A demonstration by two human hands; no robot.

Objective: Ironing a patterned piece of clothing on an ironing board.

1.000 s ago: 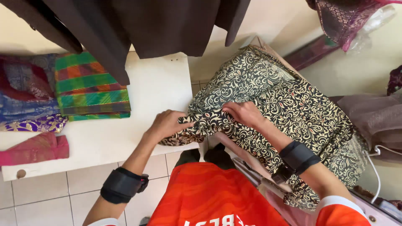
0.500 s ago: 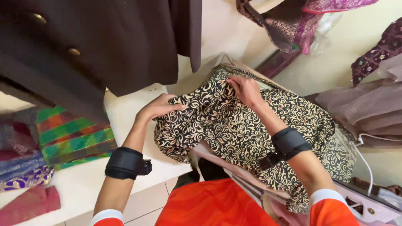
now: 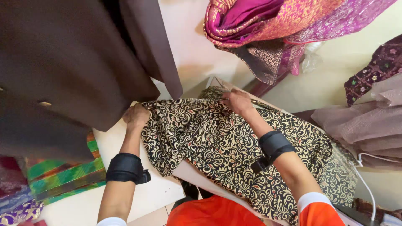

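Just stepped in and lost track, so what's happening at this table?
A person in an orange top has a black and cream patterned cloth spread over a white table. The left hand grips its far left edge; the right hand pinches the far edge farther right. A dark jacket hangs above, folded fabrics lie to the left.

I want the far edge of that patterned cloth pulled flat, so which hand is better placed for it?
Probably the right hand: it already grips the cloth at its far edge. The left hand is at the near corner, beside the hanging coat.
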